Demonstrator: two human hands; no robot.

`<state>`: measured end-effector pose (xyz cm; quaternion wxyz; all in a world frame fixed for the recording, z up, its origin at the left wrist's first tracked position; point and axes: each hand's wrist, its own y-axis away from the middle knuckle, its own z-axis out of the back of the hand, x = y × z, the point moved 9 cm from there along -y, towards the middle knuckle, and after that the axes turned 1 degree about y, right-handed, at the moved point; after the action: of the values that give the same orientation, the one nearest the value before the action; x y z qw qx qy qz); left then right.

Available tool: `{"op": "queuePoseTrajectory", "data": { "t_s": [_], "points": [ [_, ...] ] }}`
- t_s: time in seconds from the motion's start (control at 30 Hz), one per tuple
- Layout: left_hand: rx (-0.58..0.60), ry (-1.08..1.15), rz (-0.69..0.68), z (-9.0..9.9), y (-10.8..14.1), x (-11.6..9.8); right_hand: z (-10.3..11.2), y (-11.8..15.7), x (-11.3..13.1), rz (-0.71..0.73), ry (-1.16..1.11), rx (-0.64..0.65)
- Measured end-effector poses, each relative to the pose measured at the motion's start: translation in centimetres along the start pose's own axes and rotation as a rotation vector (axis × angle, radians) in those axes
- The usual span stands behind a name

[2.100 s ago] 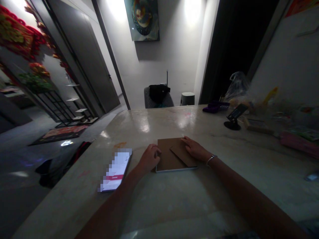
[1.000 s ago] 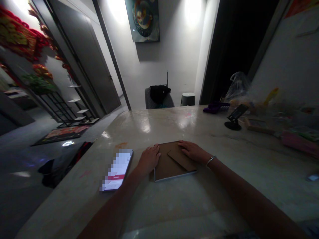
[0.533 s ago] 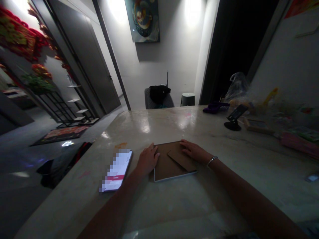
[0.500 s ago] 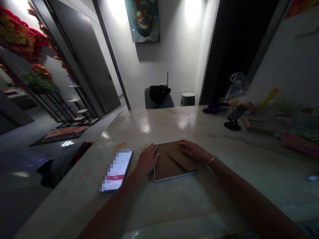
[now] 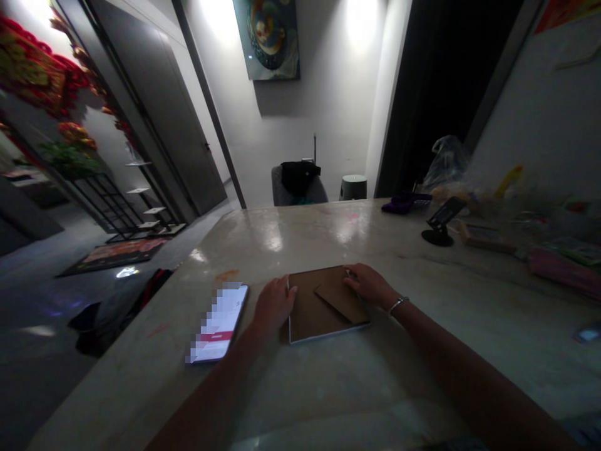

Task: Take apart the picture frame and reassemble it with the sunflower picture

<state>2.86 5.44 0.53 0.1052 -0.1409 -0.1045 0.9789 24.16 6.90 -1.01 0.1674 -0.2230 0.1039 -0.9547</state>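
A flat brown cardboard-like pad [image 5: 312, 316] with white edges lies on the marble-patterned table in front of me. A slanted flap or fold [image 5: 335, 302] crosses its upper side; whether it opens, I cannot tell. My left hand [image 5: 273, 302] grips the pad's left edge, thumb on top and the other fingers curled down the side. At the upper right edge, my right hand [image 5: 370, 285] holds the pad with bent fingers, partly hidden. A bracelet [image 5: 399, 303] is on the right wrist. Left of my left hand lies a phone [image 5: 225, 322] with its screen lit and partly pixelated.
The pale table [image 5: 300, 394] reaches to a grey chair [image 5: 278, 186] with black cloth on it. Toward the right stand a black phone stand [image 5: 441, 222], a purple item [image 5: 404, 202], a wooden frame [image 5: 486, 237], a clear plastic bag [image 5: 446, 163] and a pink packet [image 5: 558, 269].
My left fingers have slid from the pad's top to its left edge and curled round it. My right fingers have shifted onto the right edge. The pad has barely moved.
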Motion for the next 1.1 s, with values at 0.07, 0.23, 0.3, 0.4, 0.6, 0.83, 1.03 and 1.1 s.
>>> {"op": "queuePoseTrajectory", "data": {
  "t_s": [0.07,0.23,0.3,0.4,0.6,0.83,1.03,1.1],
  "points": [
    [-0.032,0.035,-0.023,0.3,0.1,-0.5,0.5,0.0,0.4,-0.010,0.007,-0.033],
    [-0.245,0.219,-0.152,2.7,0.3,-1.7,2.9,0.5,2.3,0.053,-0.022,-0.205],
    [-0.340,0.296,-0.216,3.8,0.6,-2.0,3.9,0.8,2.9,0.093,-0.033,-0.277],
    [-0.387,0.346,-0.282,4.1,1.0,-2.2,4.3,1.1,3.2,0.132,-0.016,-0.331],
    [-0.174,0.334,-0.298,-0.4,0.5,-1.4,1.2,0.7,2.3,0.154,0.074,-0.221],
    [-0.166,0.318,-0.347,-1.4,0.3,-1.0,0.0,0.4,1.9,0.154,0.130,-0.167],
    [-0.178,0.337,-0.191,-0.5,0.0,-0.3,1.0,0.6,1.8,0.138,0.027,-0.187],
    [-0.195,0.318,-0.088,0.0,-0.2,0.4,1.2,0.6,1.8,0.113,-0.024,-0.166]
  ]
}}
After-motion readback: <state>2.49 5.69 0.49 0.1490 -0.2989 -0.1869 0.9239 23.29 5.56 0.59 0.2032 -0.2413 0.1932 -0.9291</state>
